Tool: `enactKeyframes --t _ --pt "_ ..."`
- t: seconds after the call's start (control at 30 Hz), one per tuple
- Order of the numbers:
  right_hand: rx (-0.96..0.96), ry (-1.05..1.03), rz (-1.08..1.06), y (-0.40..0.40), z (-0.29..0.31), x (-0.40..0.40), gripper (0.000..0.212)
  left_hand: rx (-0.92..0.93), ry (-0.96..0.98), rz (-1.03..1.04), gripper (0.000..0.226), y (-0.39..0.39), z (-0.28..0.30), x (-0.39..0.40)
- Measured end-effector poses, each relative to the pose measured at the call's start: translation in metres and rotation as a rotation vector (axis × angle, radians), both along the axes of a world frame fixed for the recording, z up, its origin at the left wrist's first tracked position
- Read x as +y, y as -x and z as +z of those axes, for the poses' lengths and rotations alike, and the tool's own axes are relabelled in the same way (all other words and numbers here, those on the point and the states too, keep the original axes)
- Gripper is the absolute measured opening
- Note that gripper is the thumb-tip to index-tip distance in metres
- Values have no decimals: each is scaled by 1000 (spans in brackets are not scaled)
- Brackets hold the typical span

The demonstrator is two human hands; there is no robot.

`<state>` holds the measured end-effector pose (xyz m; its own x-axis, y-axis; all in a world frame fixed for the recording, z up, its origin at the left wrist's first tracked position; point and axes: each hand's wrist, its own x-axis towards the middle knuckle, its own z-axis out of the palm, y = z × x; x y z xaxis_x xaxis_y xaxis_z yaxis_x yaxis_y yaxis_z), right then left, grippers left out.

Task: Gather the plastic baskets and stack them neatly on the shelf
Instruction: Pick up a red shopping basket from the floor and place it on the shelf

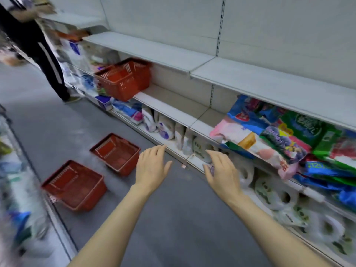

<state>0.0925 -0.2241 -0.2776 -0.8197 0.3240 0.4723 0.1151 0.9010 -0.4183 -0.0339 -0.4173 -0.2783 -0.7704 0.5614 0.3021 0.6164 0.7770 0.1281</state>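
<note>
A red plastic basket (123, 80) stands on the middle shelf (173, 105), jutting over its front edge; a second basket may be nested in it, I cannot tell. Two more red baskets lie on the grey floor: one (116, 153) just left of my left hand, the other (75, 185) nearer and further left. My left hand (152, 166) and my right hand (222, 171) are stretched forward over the floor, fingers apart, holding nothing and touching no basket.
Colourful packets (279, 135) fill the middle shelf on the right. Toilet-roll packs (279, 193) and bags line the bottom shelf. Another person (42, 47) in dark clothes stands up the aisle at the left. A second shelving unit (23, 189) borders the aisle on the left.
</note>
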Motion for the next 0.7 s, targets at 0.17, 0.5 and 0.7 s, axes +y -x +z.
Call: enactKeyframes --t 0.17,0.5,0.7 --pt "-55 13 49 65 -20 -61 38 -42 59 98 56 49 -25 -64" --pt "-231 25 179 215 -84 -105 39 -158 89 267 53 160 -84 -123" --pt "-324 -10 210 314 -125 -123 43 -206 150 343 52 245 -117 -155"
